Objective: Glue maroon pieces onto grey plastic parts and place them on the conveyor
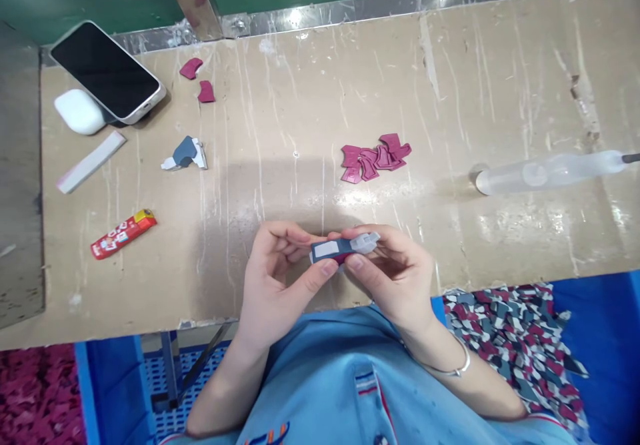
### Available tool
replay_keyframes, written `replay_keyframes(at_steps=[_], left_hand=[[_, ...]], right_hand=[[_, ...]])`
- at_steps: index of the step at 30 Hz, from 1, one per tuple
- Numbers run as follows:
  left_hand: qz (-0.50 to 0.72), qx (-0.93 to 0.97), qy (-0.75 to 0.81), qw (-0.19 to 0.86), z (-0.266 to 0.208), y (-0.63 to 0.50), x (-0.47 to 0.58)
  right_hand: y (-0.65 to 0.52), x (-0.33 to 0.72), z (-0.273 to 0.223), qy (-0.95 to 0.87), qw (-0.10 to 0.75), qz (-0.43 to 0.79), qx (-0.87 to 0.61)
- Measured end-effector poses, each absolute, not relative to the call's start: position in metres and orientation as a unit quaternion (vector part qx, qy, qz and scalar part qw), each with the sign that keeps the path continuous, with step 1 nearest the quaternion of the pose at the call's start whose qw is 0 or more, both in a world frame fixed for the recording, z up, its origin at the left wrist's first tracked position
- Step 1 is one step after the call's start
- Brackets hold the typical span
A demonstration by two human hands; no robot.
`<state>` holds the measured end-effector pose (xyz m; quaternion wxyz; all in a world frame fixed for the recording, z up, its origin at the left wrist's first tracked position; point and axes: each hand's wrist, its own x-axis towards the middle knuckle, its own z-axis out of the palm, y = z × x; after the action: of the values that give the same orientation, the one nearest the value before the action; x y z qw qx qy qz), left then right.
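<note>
Between my two hands, above the table's near edge, is a small dark grey plastic part [345, 245] with a light grey end and a maroon piece on its underside. My left hand [280, 278] pinches its left end between thumb and fingers. On the right end, my right hand [395, 275] grips it the same way, below the light grey tip. Beyond my hands lies a small pile of maroon plastic pieces [373, 158]. A similar dark grey and white part [185, 153] rests on the table to the left.
Left on the table [280, 118] are a phone [107, 71], a white case [80, 111], a pale strip [91, 162], a red packet [123, 234] and two maroon pieces [206, 91]. A translucent bottle [550, 173] lies right. Blue bins [595, 358] with plastic parts stand below.
</note>
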<state>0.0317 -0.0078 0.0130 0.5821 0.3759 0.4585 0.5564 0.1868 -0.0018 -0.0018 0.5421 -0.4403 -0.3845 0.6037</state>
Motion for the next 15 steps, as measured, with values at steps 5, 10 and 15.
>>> replay_keyframes(at_steps=[5, 10, 15], left_hand=[[0.555, 0.341, 0.486, 0.582, 0.015, -0.003, 0.034], [0.464, 0.326, 0.485, 0.665, 0.016, 0.002, 0.027], [0.429, 0.317, 0.444, 0.72, 0.018, 0.003, 0.027]], right_hand=[[0.002, 0.188, 0.001, -0.39, 0.487, 0.631, -0.46], [0.008, 0.193, 0.003, -0.414, 0.44, 0.638, -0.477], [0.013, 0.196, 0.001, -0.439, 0.423, 0.655, -0.446]])
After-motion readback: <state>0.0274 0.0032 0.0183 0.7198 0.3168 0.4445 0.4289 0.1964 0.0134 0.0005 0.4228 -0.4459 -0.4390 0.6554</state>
